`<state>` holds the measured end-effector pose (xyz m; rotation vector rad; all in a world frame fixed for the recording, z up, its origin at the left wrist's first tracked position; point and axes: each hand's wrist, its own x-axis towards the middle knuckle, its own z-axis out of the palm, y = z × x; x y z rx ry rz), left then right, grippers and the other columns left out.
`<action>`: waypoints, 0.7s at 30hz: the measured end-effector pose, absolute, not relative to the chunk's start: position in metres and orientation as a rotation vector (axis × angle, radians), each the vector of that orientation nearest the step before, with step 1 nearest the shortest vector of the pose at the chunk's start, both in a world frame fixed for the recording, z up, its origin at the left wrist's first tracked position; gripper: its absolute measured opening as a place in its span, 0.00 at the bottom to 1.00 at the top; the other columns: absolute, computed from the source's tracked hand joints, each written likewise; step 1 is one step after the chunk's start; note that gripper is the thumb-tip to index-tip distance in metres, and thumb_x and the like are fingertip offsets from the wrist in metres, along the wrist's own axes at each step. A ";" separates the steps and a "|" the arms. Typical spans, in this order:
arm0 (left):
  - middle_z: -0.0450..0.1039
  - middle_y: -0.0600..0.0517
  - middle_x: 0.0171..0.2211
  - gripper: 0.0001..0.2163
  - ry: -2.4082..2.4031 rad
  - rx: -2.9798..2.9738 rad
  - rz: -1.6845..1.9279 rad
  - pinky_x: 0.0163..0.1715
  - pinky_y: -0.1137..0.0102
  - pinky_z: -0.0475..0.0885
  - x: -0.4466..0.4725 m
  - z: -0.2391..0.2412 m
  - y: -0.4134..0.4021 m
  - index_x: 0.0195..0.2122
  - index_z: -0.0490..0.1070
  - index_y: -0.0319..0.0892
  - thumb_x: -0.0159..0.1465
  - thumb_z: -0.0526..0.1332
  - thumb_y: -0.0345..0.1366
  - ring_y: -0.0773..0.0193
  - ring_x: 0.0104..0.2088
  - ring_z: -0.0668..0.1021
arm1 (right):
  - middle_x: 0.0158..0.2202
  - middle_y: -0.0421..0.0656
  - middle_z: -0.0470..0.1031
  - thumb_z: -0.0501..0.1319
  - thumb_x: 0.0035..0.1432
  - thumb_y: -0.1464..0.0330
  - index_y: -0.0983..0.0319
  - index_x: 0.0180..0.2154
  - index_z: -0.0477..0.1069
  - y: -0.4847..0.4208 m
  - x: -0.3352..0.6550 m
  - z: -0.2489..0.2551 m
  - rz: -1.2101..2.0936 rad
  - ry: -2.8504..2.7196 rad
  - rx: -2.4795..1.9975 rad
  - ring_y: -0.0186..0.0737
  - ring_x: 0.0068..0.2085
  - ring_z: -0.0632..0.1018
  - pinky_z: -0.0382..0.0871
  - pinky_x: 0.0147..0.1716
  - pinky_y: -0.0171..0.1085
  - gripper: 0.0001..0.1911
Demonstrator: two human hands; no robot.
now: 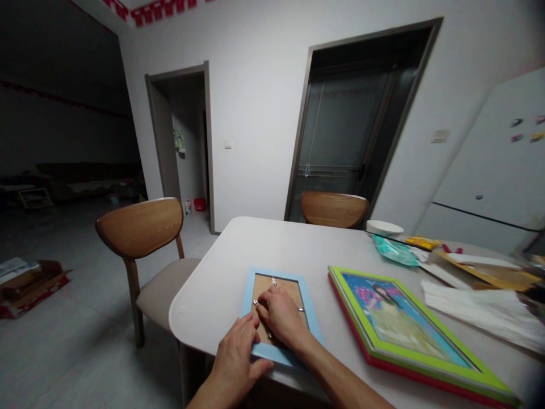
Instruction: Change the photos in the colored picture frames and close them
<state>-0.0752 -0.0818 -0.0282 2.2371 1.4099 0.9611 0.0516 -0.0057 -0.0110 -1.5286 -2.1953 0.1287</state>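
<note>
A light blue picture frame (309, 304) lies face down near the front edge of the white table (272, 244), its brown backing board (283, 287) facing up with small metal clips. My right hand (283, 318) rests flat on the backing, fingers stretched toward a clip at the left side. My left hand (236, 358) presses on the frame's near left corner, fingers laid flat along its edge. Neither hand holds anything lifted.
A stack of frames, green (361, 335) on top with a colourful picture, over a red one, lies to the right. White paper (477, 309), a teal packet (394, 253), a white bowl (384, 228) and clutter sit beyond. Wooden chairs (142, 227) stand left and behind.
</note>
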 end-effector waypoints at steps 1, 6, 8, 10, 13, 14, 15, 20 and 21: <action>0.66 0.46 0.45 0.15 1.418 2.238 0.957 0.51 0.61 0.58 -0.075 -0.028 -0.082 0.34 0.65 0.41 0.44 0.63 0.28 0.55 0.51 0.63 | 0.32 0.46 0.71 0.51 0.50 0.68 0.62 0.30 0.72 -0.006 0.053 -0.010 0.133 -2.185 -1.531 0.38 0.37 0.69 0.57 0.36 0.33 0.11; 0.65 0.46 0.47 0.13 1.446 2.233 0.916 0.51 0.60 0.58 -0.075 -0.029 -0.082 0.32 0.65 0.41 0.44 0.63 0.29 0.55 0.51 0.63 | 0.37 0.46 0.71 0.49 0.52 0.68 0.64 0.37 0.70 -0.009 0.089 -0.005 0.141 -2.155 -1.551 0.38 0.40 0.68 0.57 0.40 0.32 0.15; 0.66 0.45 0.46 0.15 1.439 2.233 0.911 0.51 0.61 0.57 -0.075 -0.029 -0.082 0.34 0.65 0.40 0.44 0.63 0.29 0.55 0.52 0.63 | 0.36 0.47 0.71 0.50 0.49 0.70 0.64 0.35 0.71 -0.011 0.110 -0.005 0.121 -2.160 -1.615 0.39 0.39 0.68 0.57 0.40 0.33 0.14; 0.66 0.45 0.46 0.16 1.431 2.230 0.925 0.51 0.61 0.57 -0.075 -0.029 -0.082 0.36 0.65 0.40 0.45 0.64 0.30 0.56 0.52 0.62 | 0.35 0.47 0.71 0.52 0.47 0.72 0.64 0.33 0.72 -0.013 0.126 -0.006 0.093 -2.182 -1.683 0.39 0.38 0.68 0.57 0.40 0.33 0.13; 0.66 0.46 0.45 0.16 1.425 2.219 0.944 0.51 0.61 0.57 -0.076 -0.028 -0.082 0.36 0.65 0.41 0.45 0.63 0.30 0.56 0.52 0.62 | 0.32 0.47 0.70 0.51 0.46 0.73 0.63 0.30 0.73 -0.012 0.134 -0.007 0.035 -2.186 -1.747 0.39 0.37 0.68 0.57 0.39 0.33 0.12; 0.66 0.46 0.45 0.16 1.422 2.217 0.944 0.51 0.61 0.57 -0.076 -0.028 -0.081 0.36 0.65 0.41 0.45 0.63 0.31 0.56 0.52 0.62 | 0.32 0.47 0.70 0.51 0.47 0.73 0.63 0.30 0.73 -0.012 0.133 -0.006 0.014 -2.179 -1.761 0.39 0.37 0.68 0.57 0.38 0.33 0.13; 0.67 0.46 0.45 0.16 1.417 2.216 0.941 0.51 0.60 0.57 -0.076 -0.028 -0.081 0.36 0.65 0.41 0.45 0.64 0.31 0.55 0.51 0.63 | 0.32 0.48 0.70 0.51 0.48 0.72 0.63 0.30 0.73 -0.011 0.132 -0.006 -0.004 -2.171 -1.777 0.40 0.36 0.68 0.57 0.38 0.33 0.13; 0.67 0.46 0.45 0.15 1.413 2.214 0.954 0.51 0.61 0.57 -0.076 -0.029 -0.082 0.35 0.66 0.41 0.44 0.64 0.30 0.56 0.51 0.63 | 0.32 0.48 0.70 0.51 0.49 0.71 0.64 0.31 0.73 -0.006 0.128 -0.005 -0.032 -2.175 -1.791 0.41 0.37 0.68 0.57 0.37 0.33 0.13; 0.67 0.45 0.45 0.15 1.418 2.214 0.953 0.51 0.61 0.57 -0.076 -0.029 -0.082 0.35 0.66 0.40 0.45 0.64 0.30 0.55 0.51 0.63 | 0.32 0.48 0.70 0.50 0.49 0.71 0.64 0.33 0.73 -0.005 0.126 -0.006 -0.035 -2.177 -1.772 0.41 0.37 0.67 0.57 0.38 0.33 0.13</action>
